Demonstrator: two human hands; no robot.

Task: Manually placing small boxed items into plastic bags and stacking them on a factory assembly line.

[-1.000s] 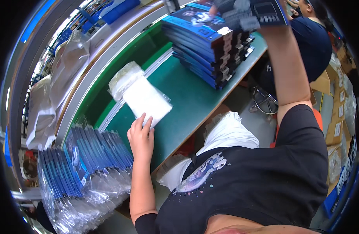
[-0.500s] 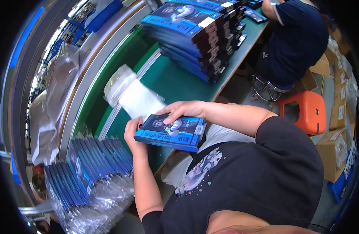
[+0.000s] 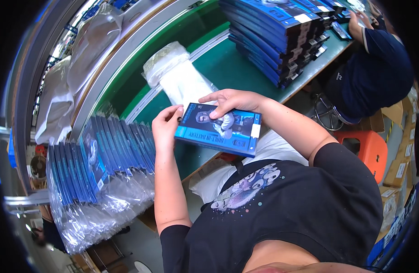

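Note:
A flat blue and black printed box (image 3: 218, 129) is held in front of my chest, its printed face up and tilted toward me. My right hand (image 3: 234, 102) grips the far edge, thumb lying on the face and fingers behind. At the box's left end my left hand (image 3: 166, 125) is closed, thumb and forefinger pinched at the corner beside a small dark spot I cannot make out. Just beyond the hands a pile of clear and white plastic bags (image 3: 186, 79) lies on the green table (image 3: 218, 59).
At the left stand rows of similar boxes in clear plastic (image 3: 114, 150). A tall stack of blue boxes (image 3: 264, 41) occupies the far right of the table. Past it a co-worker in dark clothing (image 3: 373, 77) sits, near an orange stool (image 3: 364, 148) and cardboard cartons (image 3: 396, 168).
The view has shifted, so the table and stacks sit differently in the picture. Both hands still hold the box, now turned slightly with its printed face showing more.

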